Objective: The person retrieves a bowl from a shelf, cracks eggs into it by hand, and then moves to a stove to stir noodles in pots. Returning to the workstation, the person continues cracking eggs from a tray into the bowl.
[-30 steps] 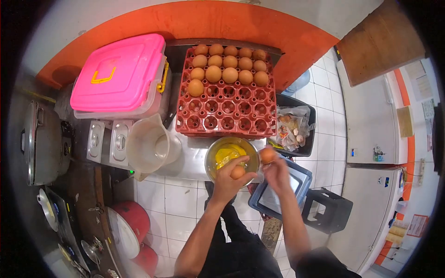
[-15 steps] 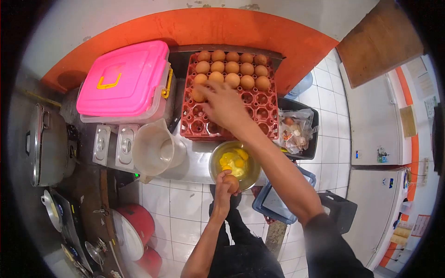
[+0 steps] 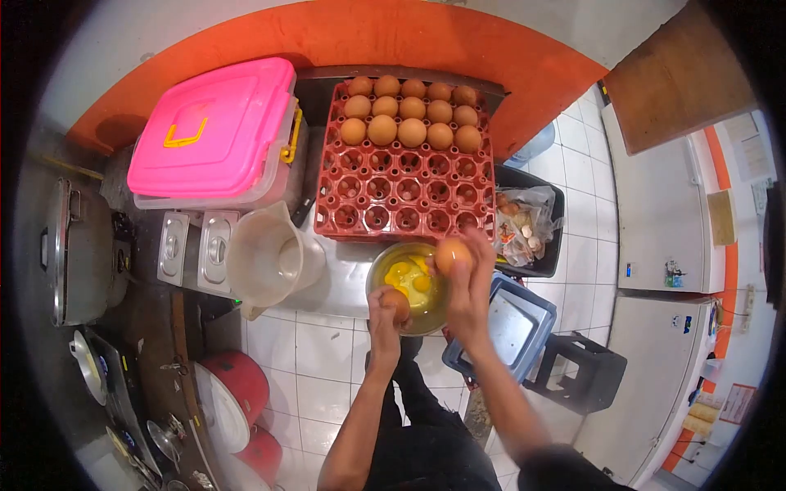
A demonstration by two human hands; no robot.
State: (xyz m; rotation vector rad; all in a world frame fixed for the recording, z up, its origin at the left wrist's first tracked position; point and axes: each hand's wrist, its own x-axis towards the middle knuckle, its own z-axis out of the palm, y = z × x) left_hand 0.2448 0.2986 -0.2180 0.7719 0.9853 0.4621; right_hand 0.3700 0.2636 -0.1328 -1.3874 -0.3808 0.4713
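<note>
My left hand is closed around a brown egg at the lower left rim of a metal bowl. Yellow yolks lie in clear egg white inside that bowl. In my right hand is another brown egg, held by the fingertips over the bowl's upper right edge. Just beyond the bowl stands a stack of red egg trays; whole brown eggs fill its far rows, and the nearer cups hold none.
A translucent pitcher and lidded steel containers stand left of the bowl. Behind them is a pink-lidded box. To the right, a black bin holds a plastic bag with shells, near a blue-grey tub.
My right hand has come back from the tray toward the bowl, bringing an egg from the front occupied row. My left hand still holds its egg, slightly further left.
</note>
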